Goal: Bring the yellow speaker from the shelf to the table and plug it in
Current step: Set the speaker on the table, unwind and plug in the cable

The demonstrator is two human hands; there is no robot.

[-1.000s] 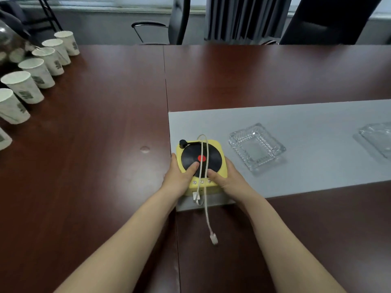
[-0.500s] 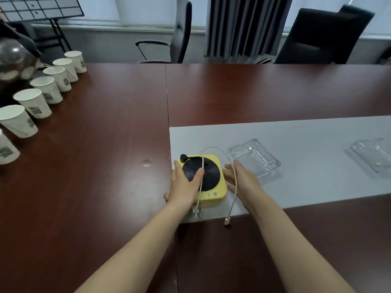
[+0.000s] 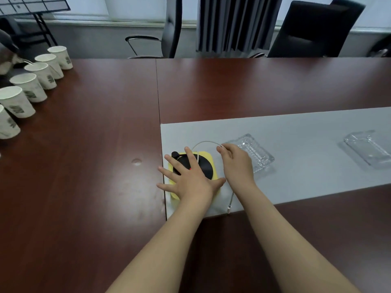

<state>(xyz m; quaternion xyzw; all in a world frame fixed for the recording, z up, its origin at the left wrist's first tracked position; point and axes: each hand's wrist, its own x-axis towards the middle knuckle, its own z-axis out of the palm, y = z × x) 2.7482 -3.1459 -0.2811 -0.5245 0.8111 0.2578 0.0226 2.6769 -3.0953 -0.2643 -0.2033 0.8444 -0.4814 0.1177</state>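
The yellow speaker (image 3: 211, 161), shaped like a small record player with a black disc on top, sits at the left end of the grey table runner (image 3: 296, 134). My left hand (image 3: 190, 176) lies flat on top of it with the fingers spread. My right hand (image 3: 237, 163) is just right of the speaker and pinches its white cable (image 3: 206, 142), which arcs up from the speaker's top. The cable's loose plug end (image 3: 229, 207) hangs below my right wrist near the runner's front edge.
A glass ashtray (image 3: 256, 155) sits right behind my right hand and a second glass dish (image 3: 368, 149) lies farther right. Several paper cups (image 3: 31, 85) line the dark wood table (image 3: 84, 155) at far left. Black chairs (image 3: 313, 28) stand behind the table.
My left hand has slid onto the speaker's top and spread flat. My right hand has lifted the cable off the disc and drawn it to the speaker's right side.
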